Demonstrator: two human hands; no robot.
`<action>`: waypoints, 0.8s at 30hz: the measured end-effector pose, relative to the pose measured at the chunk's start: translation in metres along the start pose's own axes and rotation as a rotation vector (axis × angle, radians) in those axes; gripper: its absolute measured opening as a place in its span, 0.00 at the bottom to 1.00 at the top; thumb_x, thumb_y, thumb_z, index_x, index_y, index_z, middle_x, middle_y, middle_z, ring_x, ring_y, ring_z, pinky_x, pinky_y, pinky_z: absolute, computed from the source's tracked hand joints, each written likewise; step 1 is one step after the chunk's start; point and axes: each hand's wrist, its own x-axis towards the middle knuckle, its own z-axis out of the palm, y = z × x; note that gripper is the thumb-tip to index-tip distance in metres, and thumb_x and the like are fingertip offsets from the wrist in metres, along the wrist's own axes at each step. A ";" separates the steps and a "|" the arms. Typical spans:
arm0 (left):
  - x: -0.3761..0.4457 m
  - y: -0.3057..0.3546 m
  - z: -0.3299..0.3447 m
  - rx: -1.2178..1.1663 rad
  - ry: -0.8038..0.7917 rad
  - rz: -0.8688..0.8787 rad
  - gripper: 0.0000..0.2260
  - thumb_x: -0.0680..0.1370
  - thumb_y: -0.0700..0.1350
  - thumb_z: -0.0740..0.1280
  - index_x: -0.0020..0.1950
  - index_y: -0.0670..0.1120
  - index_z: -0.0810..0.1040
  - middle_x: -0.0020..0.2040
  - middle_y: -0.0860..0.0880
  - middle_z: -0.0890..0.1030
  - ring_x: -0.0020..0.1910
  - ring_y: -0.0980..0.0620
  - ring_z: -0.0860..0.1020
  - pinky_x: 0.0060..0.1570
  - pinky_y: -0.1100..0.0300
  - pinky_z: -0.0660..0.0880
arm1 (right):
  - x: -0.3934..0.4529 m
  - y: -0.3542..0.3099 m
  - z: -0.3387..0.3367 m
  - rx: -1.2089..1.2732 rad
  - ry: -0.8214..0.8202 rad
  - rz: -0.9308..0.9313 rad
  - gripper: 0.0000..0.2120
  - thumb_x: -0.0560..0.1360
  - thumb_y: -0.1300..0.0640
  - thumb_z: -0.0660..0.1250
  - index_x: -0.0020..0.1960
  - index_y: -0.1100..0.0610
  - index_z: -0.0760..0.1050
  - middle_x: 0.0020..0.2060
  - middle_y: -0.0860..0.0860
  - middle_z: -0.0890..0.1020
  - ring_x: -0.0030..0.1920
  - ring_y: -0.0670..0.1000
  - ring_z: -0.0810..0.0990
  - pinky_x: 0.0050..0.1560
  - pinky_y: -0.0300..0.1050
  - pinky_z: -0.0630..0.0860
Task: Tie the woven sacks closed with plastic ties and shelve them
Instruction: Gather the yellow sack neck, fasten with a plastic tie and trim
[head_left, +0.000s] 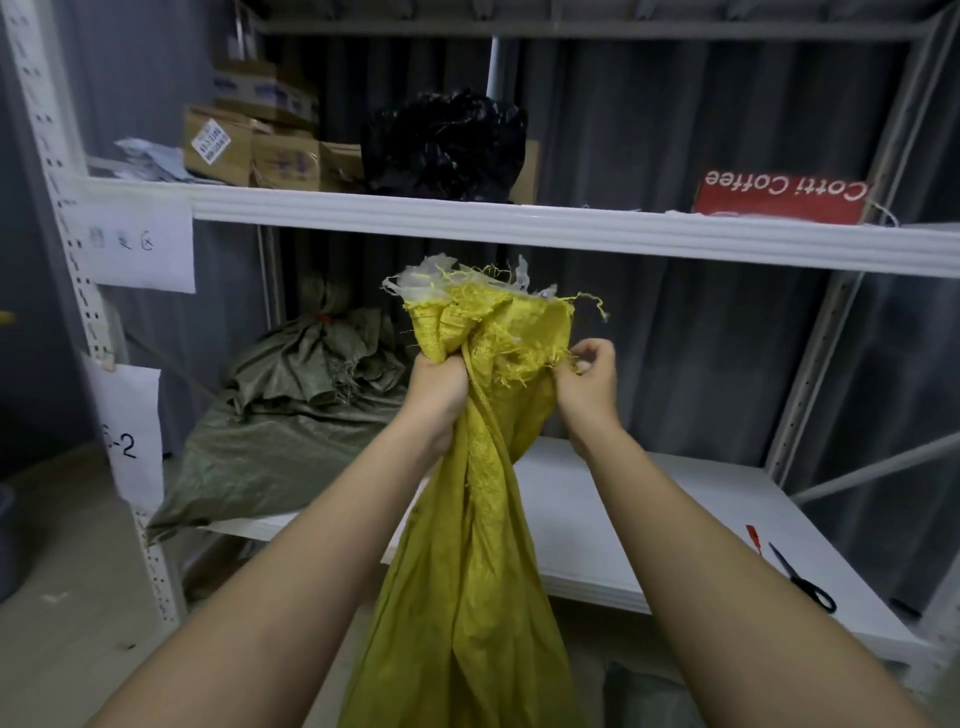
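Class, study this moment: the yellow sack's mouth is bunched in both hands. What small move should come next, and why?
Probably the right hand should tuck its loose frayed edge into the bunch that the left hand grips. The yellow sack has no tie on its neck yet, and part of the mouth is spread out. Then the red tie lying on the lower shelf could go on.

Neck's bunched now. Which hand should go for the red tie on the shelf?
Probably the right hand: it only pinches the yellow sack at its frayed edge, and the red tie lies on its side. The left hand grips the gathered neck.
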 end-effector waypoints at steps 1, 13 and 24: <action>0.002 0.005 0.001 -0.005 -0.005 0.003 0.05 0.78 0.42 0.64 0.47 0.47 0.79 0.41 0.45 0.80 0.42 0.43 0.80 0.45 0.47 0.79 | 0.004 -0.004 0.003 0.005 0.015 -0.006 0.08 0.78 0.64 0.60 0.51 0.53 0.64 0.42 0.51 0.74 0.33 0.47 0.71 0.30 0.37 0.69; 0.051 0.046 0.022 0.062 0.016 0.101 0.06 0.78 0.43 0.64 0.53 0.47 0.78 0.44 0.48 0.81 0.45 0.48 0.80 0.43 0.55 0.79 | 0.036 -0.066 0.019 -0.151 -0.063 -0.294 0.09 0.76 0.64 0.61 0.48 0.50 0.69 0.43 0.52 0.75 0.36 0.46 0.73 0.33 0.38 0.71; 0.072 0.041 -0.006 0.105 0.133 0.118 0.14 0.75 0.41 0.67 0.61 0.46 0.76 0.50 0.49 0.80 0.49 0.49 0.79 0.52 0.52 0.77 | 0.025 -0.075 0.039 -0.149 -0.224 -0.412 0.12 0.73 0.68 0.62 0.44 0.51 0.76 0.45 0.45 0.79 0.47 0.44 0.77 0.44 0.32 0.72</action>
